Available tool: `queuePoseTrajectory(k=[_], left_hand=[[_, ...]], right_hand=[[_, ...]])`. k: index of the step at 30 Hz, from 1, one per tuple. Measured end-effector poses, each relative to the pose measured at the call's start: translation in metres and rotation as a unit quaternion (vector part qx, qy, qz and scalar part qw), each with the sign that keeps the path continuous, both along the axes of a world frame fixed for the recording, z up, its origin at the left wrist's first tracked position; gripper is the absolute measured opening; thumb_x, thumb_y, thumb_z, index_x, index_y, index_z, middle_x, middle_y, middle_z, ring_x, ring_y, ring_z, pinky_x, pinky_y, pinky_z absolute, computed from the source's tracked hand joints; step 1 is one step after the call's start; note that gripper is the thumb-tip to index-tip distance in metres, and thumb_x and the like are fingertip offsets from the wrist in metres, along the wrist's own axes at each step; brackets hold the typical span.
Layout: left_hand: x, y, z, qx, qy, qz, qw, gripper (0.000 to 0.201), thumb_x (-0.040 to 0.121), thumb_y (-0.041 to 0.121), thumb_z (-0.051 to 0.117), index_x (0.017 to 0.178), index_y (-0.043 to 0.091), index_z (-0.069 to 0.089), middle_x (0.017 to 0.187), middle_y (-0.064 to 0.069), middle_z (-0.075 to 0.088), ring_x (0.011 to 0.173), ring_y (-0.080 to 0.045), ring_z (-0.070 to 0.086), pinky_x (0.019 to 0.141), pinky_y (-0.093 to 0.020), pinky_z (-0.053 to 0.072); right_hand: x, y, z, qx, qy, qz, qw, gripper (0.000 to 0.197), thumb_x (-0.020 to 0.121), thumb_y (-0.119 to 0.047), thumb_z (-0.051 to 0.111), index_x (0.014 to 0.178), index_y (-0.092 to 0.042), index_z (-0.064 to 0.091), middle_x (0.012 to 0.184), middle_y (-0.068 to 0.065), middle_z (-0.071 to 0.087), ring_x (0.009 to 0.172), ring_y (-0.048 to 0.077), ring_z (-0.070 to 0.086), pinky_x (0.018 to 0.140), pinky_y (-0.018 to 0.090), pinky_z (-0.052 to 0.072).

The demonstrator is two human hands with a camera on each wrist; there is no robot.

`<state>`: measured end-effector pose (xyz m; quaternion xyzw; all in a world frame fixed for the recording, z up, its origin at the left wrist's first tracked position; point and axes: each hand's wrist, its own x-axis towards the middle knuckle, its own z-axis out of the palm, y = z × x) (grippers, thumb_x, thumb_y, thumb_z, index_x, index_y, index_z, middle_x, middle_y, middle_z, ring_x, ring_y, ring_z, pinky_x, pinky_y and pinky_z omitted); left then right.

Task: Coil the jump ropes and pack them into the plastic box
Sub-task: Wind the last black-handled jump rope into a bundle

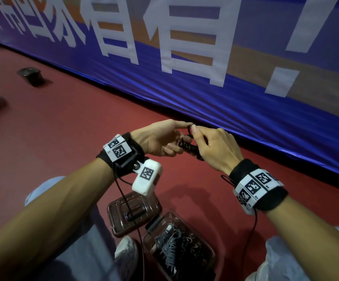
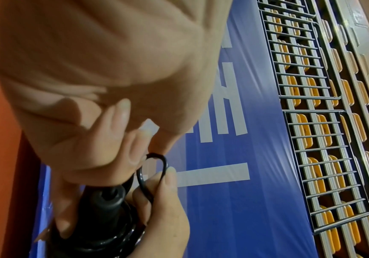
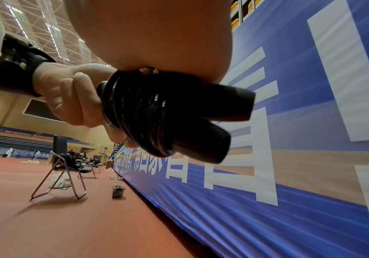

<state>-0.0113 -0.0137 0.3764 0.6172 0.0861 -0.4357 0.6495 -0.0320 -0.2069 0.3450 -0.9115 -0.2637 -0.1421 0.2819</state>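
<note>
In the middle of the head view, the left hand (image 1: pixel 156 138) and right hand (image 1: pixel 215 147) both grip the black jump rope (image 1: pixel 188 146), coiled round its two handles. The open plastic box (image 1: pixel 209 248) lies directly below, nearer the right hand.

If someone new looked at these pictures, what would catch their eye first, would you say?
Probably the two hands meeting mid-frame: the left hand and right hand grip a black jump rope, its cord wound round the paired handles, one loop pinched at the fingertips. Behind runs a big blue banner; below, the open plastic box already holds ropes, its lid alongside.
</note>
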Motion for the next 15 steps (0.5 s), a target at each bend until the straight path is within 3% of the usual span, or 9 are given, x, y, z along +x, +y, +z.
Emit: queuePoseTrajectory(k=[5,8,11,13,15], left_hand=[[0.003,0.001,0.000,0.004,0.001,-0.006,1.000,0.044,0.097,0.052,0.053,0.071,0.016,0.051,0.081,0.000,0.041,0.041,-0.004,0.028,0.032,-0.014,0.019],[0.002,0.001,0.001,0.014,-0.006,0.003,1.000,0.043,0.097,0.049,0.055,0.070,0.015,0.052,0.075,0.001,0.042,0.039,-0.003,0.029,0.030,-0.013,0.023],[0.001,0.001,0.002,0.016,-0.014,0.009,1.000,0.035,0.096,0.043,0.057,0.074,0.015,0.052,0.073,0.002,0.044,0.039,-0.002,0.030,0.030,-0.012,0.023],[-0.001,0.000,0.002,0.026,-0.026,0.010,0.999,0.034,0.099,0.038,0.055,0.074,0.015,0.051,0.072,0.003,0.045,0.038,-0.001,0.030,0.030,-0.011,0.022],[-0.003,-0.003,0.003,0.049,-0.060,0.008,0.997,0.033,0.100,0.036,0.054,0.075,0.014,0.053,0.071,0.002,0.048,0.039,-0.002,0.031,0.030,-0.011,0.022]], right_hand=[[0.006,-0.004,0.003,0.010,0.044,0.049,0.998,0.042,0.108,-0.046,0.038,0.067,-0.039,0.045,0.058,-0.023,0.055,0.051,0.010,0.051,0.050,0.024,0.032],[0.008,-0.008,0.005,0.020,0.080,0.082,0.993,0.039,0.107,-0.045,0.042,0.069,-0.041,0.048,0.060,-0.019,0.060,0.052,0.007,0.057,0.050,0.036,0.044],[0.013,-0.013,0.004,0.037,0.122,0.119,0.985,0.034,0.106,-0.047,0.043,0.076,-0.035,0.053,0.071,-0.005,0.070,0.061,0.014,0.070,0.057,0.049,0.056],[0.015,-0.016,0.004,0.041,0.144,0.135,0.979,0.033,0.105,-0.046,0.043,0.079,-0.030,0.055,0.075,0.000,0.072,0.063,0.019,0.072,0.057,0.052,0.057],[0.013,-0.016,0.006,0.029,0.151,0.135,0.979,0.032,0.105,-0.044,0.045,0.076,-0.034,0.053,0.074,-0.004,0.072,0.061,0.019,0.071,0.056,0.050,0.057]])
